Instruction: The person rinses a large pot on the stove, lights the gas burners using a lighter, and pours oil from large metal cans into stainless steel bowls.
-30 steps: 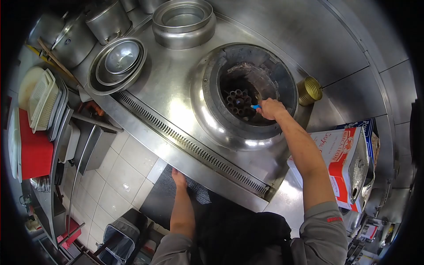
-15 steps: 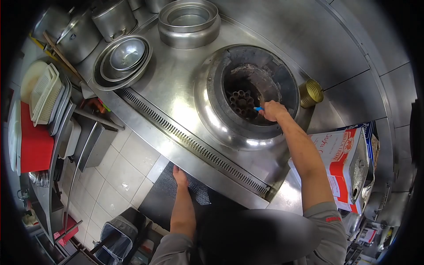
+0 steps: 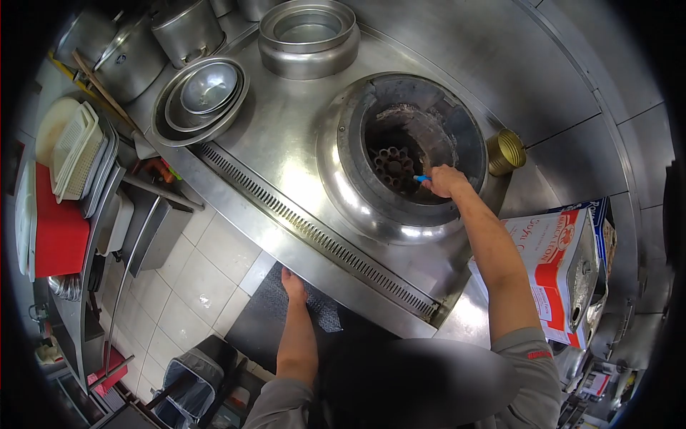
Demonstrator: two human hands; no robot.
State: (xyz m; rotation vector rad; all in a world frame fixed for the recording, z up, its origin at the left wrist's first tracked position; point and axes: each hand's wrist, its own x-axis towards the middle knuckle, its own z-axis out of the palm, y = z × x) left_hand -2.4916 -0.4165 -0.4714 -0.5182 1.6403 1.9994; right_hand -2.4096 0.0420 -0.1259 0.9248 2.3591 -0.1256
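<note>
My right hand (image 3: 447, 181) is closed on a small blue lighter (image 3: 421, 178), held inside the mouth of a round wok burner (image 3: 343, 129). Its tip points left, toward the cluster of burner nozzles (image 3: 394, 166) deep in the dark well. I cannot make out clearly whether a flame shows at the tip. My left hand (image 3: 294, 284) reaches up to the front edge of the steel counter (image 3: 236, 207). The fingers go under that edge, so what they touch is hidden.
Nested steel bowls (image 3: 207, 89) and a second steel ring burner (image 3: 307, 61) stand at the back left. A gold tin can (image 3: 506, 152) and a large oil tin (image 3: 550, 264) are on the right. A slotted drain (image 3: 286, 225) runs along the counter front. Below is a bin (image 3: 189, 386).
The view has shifted very slightly. Both hands stay almost in place, the right one still with the lighter inside the burner.
</note>
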